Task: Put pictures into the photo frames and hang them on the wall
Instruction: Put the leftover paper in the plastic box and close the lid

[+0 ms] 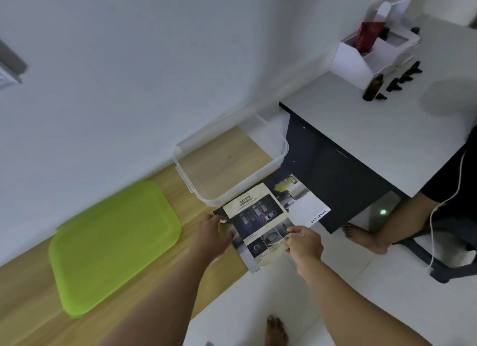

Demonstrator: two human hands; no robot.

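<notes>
1. Your left hand (215,232) pinches the left edge of the printed sheet (258,224) with its fingers closed on the paper, and your right hand (304,242) grips the right edge the same way, so both hands are holding the sheet.
2. The sheet hangs low over the floor, just in front of the clear plastic bin (229,165) and above a larger print (304,203) that shows a car and the words "SMART CAR".
3. No photo frame is clearly in view, so you likely have to carry the sheet some way; a thin page held only at its edges could bend or crease if your hands pull unevenly.
4. The larger print lies right under the sheet and may be dragged or lifted along if your fingers catch it too.
5. The green lid (113,245) lies on the wooden floor strip by your left arm, and you could step on it when you turn.
6. The sheet is cream-toned with a "SAFETY" heading, one big dark photo and smaller photos below, and looks flat and undamaged.
</notes>
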